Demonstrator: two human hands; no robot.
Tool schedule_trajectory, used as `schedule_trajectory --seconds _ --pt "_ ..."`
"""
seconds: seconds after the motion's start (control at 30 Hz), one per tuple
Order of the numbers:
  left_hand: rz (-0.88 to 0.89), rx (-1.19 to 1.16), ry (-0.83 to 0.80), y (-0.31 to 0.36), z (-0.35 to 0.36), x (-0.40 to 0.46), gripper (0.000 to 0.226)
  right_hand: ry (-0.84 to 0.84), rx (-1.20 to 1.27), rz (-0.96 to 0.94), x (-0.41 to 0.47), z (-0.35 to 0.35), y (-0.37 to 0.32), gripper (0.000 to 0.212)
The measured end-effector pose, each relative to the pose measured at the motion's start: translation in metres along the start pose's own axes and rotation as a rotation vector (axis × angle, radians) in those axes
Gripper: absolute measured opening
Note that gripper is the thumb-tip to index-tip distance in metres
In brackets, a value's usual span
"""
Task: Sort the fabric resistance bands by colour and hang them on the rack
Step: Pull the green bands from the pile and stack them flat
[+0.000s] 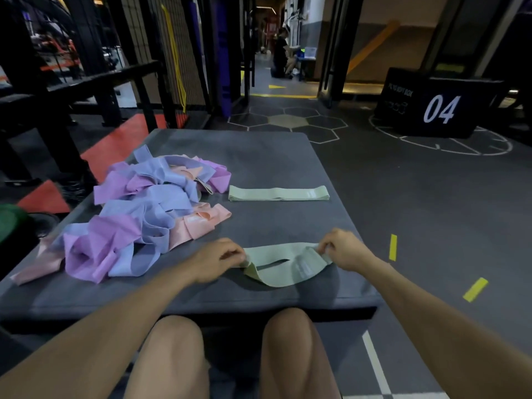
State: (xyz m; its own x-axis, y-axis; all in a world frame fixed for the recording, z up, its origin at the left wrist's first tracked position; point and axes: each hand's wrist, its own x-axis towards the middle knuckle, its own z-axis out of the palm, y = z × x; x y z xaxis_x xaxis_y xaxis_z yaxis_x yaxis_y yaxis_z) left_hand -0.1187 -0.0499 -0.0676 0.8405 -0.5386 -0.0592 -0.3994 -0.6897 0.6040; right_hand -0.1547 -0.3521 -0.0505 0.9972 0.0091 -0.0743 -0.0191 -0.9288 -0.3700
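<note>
held band: pale green fabric resistance band (283, 264), near front edge of the grey padded bench (273, 156), stretched between both hands, part lifted, lower loop sagging onto the pad; still twisted, probably being straightened so it lies flat
left hand (218, 259): fingers curled, pinching the band's left end
right hand (344, 250): fingers curled, pinching the right end; hands apart to pull the loop open
sorted green: one flattened green band (278, 193) lies further back on the bench, apart from the pile; looks like the start of a green group, likely where the held one goes
unsorted pile (149, 208): purple, blue and peach-pink bands tangled together on the bench's left half, just beside the flat green band's left end
stage: judged early, sorting by colour; nothing hung yet
rack: cannot tell which one is meant; dark frames (95, 82) stand behind left
surroundings: black box marked 04 (437, 108) on the gym floor at right; a person far down the corridor
risk: band may stay twisted when laid down
</note>
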Motion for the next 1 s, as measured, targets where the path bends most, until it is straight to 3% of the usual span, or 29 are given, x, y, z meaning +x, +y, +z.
schedule_trajectory --seconds 0.07,0.13,0.23,0.4,0.47,0.63,0.9,1.0 --pt "0.008 0.090 0.039 -0.002 0.004 0.002 0.032 0.027 0.040 0.036 -0.001 0.003 -0.005 0.021" --pt "0.036 0.120 0.117 -0.004 0.006 0.004 0.020 0.022 0.050 0.099 -0.003 0.008 -0.007 0.025" --pt "0.013 0.104 0.212 -0.007 0.009 0.003 0.029 0.008 -0.004 0.139 -0.001 0.015 -0.009 0.021" --pt "-0.240 0.052 0.303 -0.008 0.006 0.002 0.049 0.139 0.069 0.215 0.005 0.014 -0.008 0.024" --pt "-0.314 0.009 0.311 -0.010 0.006 0.005 0.049 0.216 0.085 0.290 0.005 0.007 -0.002 0.008" --pt "-0.356 -0.025 0.274 -0.010 0.013 0.010 0.017 0.283 0.151 0.447 -0.003 0.004 0.024 0.004" --pt "-0.501 0.091 0.273 0.000 0.018 0.018 0.021 0.283 0.241 0.447 -0.002 0.013 0.038 0.007" --pt "-0.561 0.088 0.209 0.003 0.016 0.021 0.010 0.267 0.266 0.448 0.000 0.009 0.038 0.003"
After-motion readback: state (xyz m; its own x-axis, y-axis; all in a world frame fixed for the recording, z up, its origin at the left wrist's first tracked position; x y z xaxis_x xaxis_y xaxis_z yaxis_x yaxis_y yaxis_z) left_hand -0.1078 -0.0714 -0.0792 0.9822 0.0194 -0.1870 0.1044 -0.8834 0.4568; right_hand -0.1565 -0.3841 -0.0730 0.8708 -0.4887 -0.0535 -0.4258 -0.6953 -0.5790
